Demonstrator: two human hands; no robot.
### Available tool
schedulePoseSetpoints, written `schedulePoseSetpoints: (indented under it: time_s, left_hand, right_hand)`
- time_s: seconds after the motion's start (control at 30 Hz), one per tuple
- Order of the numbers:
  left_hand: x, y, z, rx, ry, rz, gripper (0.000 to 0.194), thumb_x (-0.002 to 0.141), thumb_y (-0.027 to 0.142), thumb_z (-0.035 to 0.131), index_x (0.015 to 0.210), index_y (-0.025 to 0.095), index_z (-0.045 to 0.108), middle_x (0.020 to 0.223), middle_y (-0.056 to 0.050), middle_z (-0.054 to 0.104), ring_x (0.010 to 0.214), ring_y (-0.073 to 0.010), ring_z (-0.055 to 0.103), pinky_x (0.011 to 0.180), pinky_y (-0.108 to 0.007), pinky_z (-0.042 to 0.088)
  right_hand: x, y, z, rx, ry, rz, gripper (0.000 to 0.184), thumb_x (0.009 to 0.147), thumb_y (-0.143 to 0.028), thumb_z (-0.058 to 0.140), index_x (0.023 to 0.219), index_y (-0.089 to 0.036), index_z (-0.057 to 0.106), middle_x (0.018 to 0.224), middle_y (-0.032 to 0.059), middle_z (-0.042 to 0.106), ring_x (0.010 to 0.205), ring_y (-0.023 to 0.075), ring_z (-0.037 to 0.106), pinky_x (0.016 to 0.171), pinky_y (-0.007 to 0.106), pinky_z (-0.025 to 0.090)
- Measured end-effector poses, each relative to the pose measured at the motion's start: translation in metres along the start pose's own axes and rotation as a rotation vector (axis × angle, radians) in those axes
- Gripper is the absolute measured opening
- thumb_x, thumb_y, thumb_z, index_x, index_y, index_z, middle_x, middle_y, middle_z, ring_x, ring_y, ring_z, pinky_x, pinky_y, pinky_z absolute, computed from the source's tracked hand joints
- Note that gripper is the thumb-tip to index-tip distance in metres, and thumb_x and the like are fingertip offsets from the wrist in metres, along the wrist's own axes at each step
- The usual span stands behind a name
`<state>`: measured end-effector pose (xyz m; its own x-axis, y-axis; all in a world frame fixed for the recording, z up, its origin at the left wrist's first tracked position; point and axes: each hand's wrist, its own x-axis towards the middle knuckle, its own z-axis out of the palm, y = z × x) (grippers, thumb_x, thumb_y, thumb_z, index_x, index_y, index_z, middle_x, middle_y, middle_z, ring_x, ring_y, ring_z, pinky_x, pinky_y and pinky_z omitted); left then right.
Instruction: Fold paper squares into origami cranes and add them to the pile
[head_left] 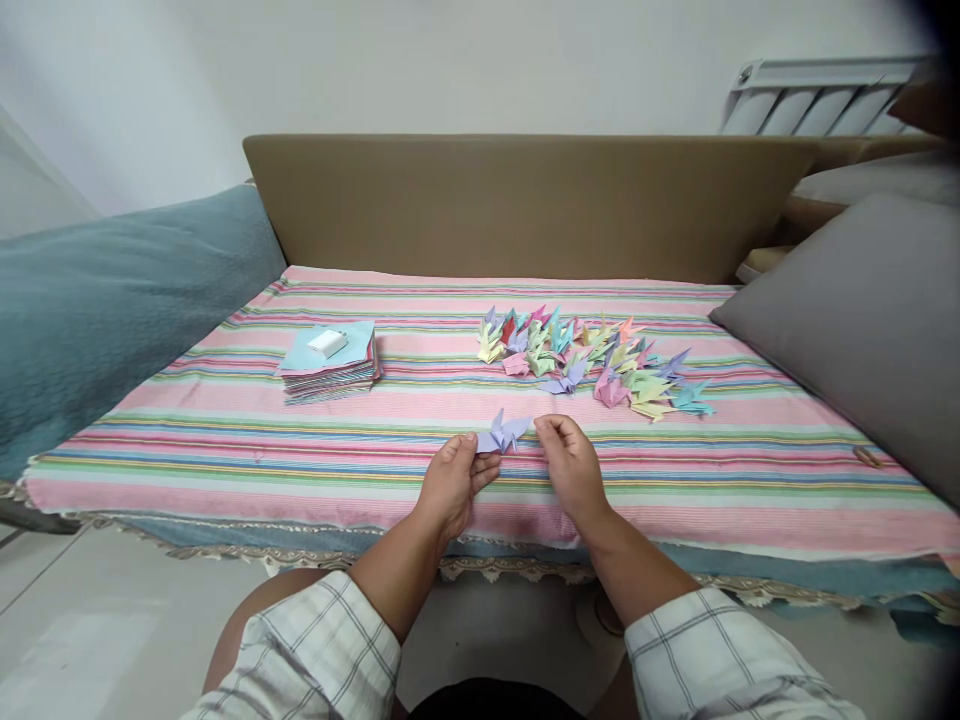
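A small lilac paper crane (pixel 504 434) is held low over the striped cloth (pixel 225 450), near its front edge. My left hand (pixel 452 483) pinches the crane's left wing between thumb and fingers. My right hand (pixel 571 463) is curled at the crane's right side, its fingertips at the right wing tip. Beyond my hands lies a heap of folded paper cranes (pixel 592 362) in several pastel colours. To the left sits a stack of square coloured paper sheets (pixel 330 368) with a small white block (pixel 328 343) on top.
The cloth covers a low sofa seat with a tan backrest (pixel 525 205). A teal blanket (pixel 112 300) drapes the left side and a grey cushion (pixel 862 320) leans at the right. A small brown object (pixel 866 457) lies at the cloth's right edge. Pale floor tiles lie below.
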<state>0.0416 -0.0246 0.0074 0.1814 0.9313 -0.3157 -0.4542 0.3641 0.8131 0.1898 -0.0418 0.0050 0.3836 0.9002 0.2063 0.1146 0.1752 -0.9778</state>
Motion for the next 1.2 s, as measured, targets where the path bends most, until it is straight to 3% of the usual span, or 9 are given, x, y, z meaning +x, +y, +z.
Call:
schedulePoseSetpoints:
  time_s: [0.17, 0.53, 0.87, 1.2]
  left_hand:
    - [-0.002, 0.000, 0.000, 0.005, -0.015, 0.005, 0.034, 0.072, 0.042, 0.070, 0.081, 0.016, 0.050, 0.070, -0.003, 0.065, 0.067, -0.0130, 0.065, 0.066, -0.024, 0.053]
    - [-0.002, 0.001, 0.001, 0.051, -0.038, 0.007, 0.044, 0.062, 0.048, 0.075, 0.081, 0.016, 0.053, 0.072, -0.002, 0.063, 0.066, -0.0110, 0.062, 0.064, -0.022, 0.052]
    - [-0.005, 0.011, -0.005, 0.477, -0.168, -0.037, 0.045, 0.064, 0.057, 0.068, 0.066, 0.015, 0.051, 0.059, 0.002, 0.056, 0.057, -0.0107, 0.058, 0.057, -0.023, 0.049]
    - [-0.007, 0.018, -0.009, 0.628, -0.200, -0.052, 0.041, 0.065, 0.053, 0.068, 0.067, 0.016, 0.051, 0.054, 0.001, 0.058, 0.053, -0.0115, 0.058, 0.055, -0.024, 0.049]
  right_hand:
    - [-0.009, -0.006, 0.006, -0.123, -0.093, -0.027, 0.031, 0.072, -0.045, 0.063, 0.085, -0.017, 0.060, 0.070, -0.0002, 0.054, 0.062, 0.0126, 0.048, 0.059, 0.025, 0.043]
    - [-0.008, -0.002, 0.005, -0.231, -0.053, -0.067, 0.026, 0.076, -0.041, 0.057, 0.084, -0.017, 0.064, 0.072, 0.0020, 0.061, 0.061, 0.0132, 0.050, 0.060, 0.026, 0.043]
    - [0.000, 0.001, -0.003, -0.293, -0.091, -0.069, 0.022, 0.078, -0.038, 0.055, 0.081, -0.018, 0.063, 0.070, 0.0021, 0.062, 0.061, 0.0141, 0.052, 0.058, 0.026, 0.042]
    - [0.002, 0.006, -0.003, -0.349, -0.156, -0.082, 0.022, 0.078, -0.038, 0.054, 0.078, -0.019, 0.063, 0.068, 0.0008, 0.060, 0.060, 0.0140, 0.051, 0.058, 0.025, 0.041]
